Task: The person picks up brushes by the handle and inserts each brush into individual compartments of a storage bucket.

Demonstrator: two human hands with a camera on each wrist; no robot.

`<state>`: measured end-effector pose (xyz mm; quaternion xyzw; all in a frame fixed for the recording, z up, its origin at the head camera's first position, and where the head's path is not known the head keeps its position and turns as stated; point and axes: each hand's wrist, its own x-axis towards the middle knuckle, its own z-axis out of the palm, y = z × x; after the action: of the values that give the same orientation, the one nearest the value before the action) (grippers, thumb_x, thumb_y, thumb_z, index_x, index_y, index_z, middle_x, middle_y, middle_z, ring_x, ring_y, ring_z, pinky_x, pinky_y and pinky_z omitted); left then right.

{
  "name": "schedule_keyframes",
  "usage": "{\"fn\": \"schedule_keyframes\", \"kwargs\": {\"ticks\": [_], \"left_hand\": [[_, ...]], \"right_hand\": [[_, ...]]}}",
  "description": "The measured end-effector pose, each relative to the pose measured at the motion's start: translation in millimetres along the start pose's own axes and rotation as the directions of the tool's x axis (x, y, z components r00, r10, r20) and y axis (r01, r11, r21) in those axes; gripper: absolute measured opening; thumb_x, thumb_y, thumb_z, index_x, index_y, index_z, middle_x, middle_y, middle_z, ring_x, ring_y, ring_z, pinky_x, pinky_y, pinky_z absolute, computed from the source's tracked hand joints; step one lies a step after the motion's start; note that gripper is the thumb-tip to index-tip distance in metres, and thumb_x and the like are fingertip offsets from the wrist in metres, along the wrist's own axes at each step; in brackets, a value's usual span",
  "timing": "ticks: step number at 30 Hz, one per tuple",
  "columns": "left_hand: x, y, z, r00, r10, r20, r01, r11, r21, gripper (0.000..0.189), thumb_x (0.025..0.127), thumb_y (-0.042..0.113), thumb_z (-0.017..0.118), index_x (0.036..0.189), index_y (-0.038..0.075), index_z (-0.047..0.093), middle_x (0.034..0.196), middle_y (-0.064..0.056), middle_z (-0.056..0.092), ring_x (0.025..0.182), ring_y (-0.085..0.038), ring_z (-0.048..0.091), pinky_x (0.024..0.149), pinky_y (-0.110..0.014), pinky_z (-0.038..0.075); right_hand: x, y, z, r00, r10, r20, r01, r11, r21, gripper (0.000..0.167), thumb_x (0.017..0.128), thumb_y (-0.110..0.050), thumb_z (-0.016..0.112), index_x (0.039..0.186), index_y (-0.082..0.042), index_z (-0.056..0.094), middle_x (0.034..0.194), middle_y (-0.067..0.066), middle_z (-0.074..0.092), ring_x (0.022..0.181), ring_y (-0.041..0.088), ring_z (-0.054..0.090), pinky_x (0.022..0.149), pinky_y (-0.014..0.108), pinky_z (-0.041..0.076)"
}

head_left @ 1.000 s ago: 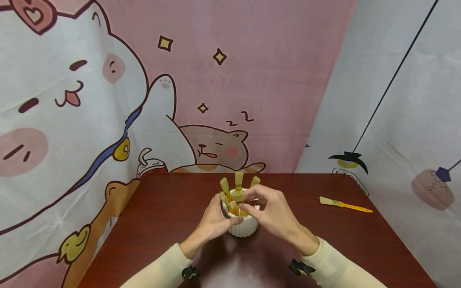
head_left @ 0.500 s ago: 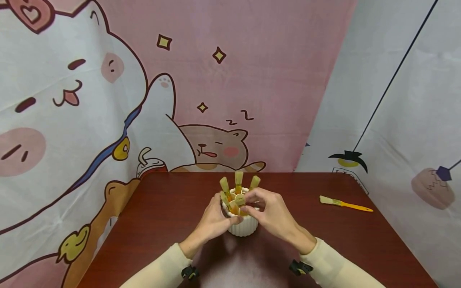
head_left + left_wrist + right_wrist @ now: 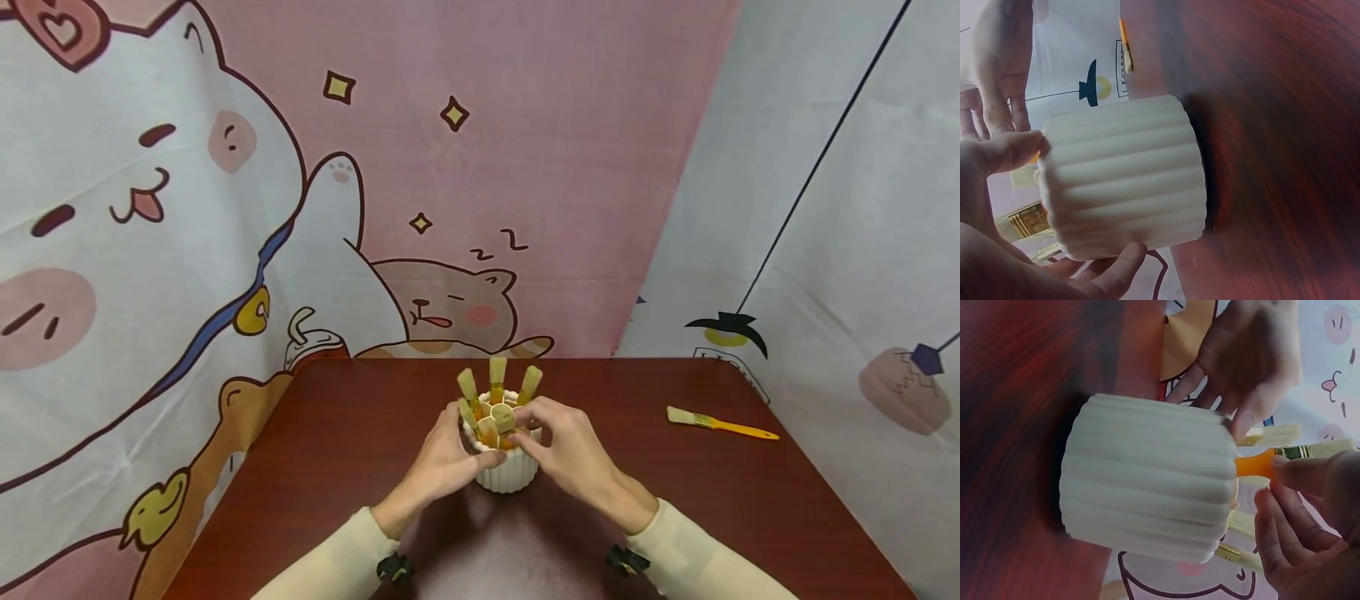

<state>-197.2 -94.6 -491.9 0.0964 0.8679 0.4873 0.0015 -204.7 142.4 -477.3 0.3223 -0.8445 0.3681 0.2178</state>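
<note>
A white ribbed pot (image 3: 507,473) stands upright on the dark red table, with several paintbrushes in it, bristles up. My left hand (image 3: 437,462) grips the pot from the left, thumb at the front rim and fingers round its side. Over the pot's near right part, my right hand (image 3: 572,454) pinches a paintbrush (image 3: 502,418) just below its pale bristles. In the right wrist view the orange handle (image 3: 1254,465) of that paintbrush goes down inside the rim, with the thumb against it. The lower handle is hidden in the pot.
One more paintbrush (image 3: 722,424) with a yellow-orange handle lies on the table (image 3: 337,467) at the right. A curtain (image 3: 570,167) with cartoon animals hangs behind the table's far edge and along both sides.
The paintbrush in my right hand has sunk a little and shifted slightly right, its bristle end now facing more upward. The right hand moved with it; the left hand keeps its hold.
</note>
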Motion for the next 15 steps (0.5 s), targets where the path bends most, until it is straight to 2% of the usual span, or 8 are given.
{"fn": "schedule_keyframes", "kwargs": {"ticks": [7,11,15], "left_hand": [[1.4,-3.2,0.8,1.0,0.004,-0.004,-0.004,1.0,0.0,0.095,0.086,0.04,0.1,0.16,0.005,0.053,0.15,-0.016,0.067,0.137,-0.034,0.069,0.116,-0.062,0.058],[1.7,-4.2,1.5,1.0,0.008,0.001,-0.008,1.0,-0.004,0.095,0.086,0.039,0.101,0.161,0.005,0.052,0.151,-0.017,0.066,0.138,-0.036,0.069,0.117,-0.063,0.058],[1.7,-3.8,1.0,1.0,0.014,0.004,-0.014,1.0,-0.009,0.096,0.087,0.039,0.101,0.162,0.005,0.052,0.152,-0.018,0.065,0.139,-0.037,0.069,0.118,-0.065,0.057]], "right_hand": [[-3.0,4.5,5.6,0.997,-0.069,-0.019,0.068,0.997,-0.044,0.029,0.088,0.003,0.099,0.111,-0.009,0.084,0.107,0.004,0.083,0.087,0.023,0.078,0.074,0.026,0.064],[-5.1,6.4,8.4,0.997,-0.071,-0.009,0.07,0.996,-0.061,0.03,0.087,0.003,0.1,0.11,-0.008,0.084,0.106,0.004,0.082,0.082,0.022,0.075,0.072,0.023,0.062],[-6.1,6.5,8.5,0.999,-0.051,0.013,0.052,0.996,-0.071,0.028,0.088,0.002,0.099,0.11,-0.008,0.085,0.105,0.004,0.081,0.083,0.023,0.076,0.072,0.026,0.063]]}}
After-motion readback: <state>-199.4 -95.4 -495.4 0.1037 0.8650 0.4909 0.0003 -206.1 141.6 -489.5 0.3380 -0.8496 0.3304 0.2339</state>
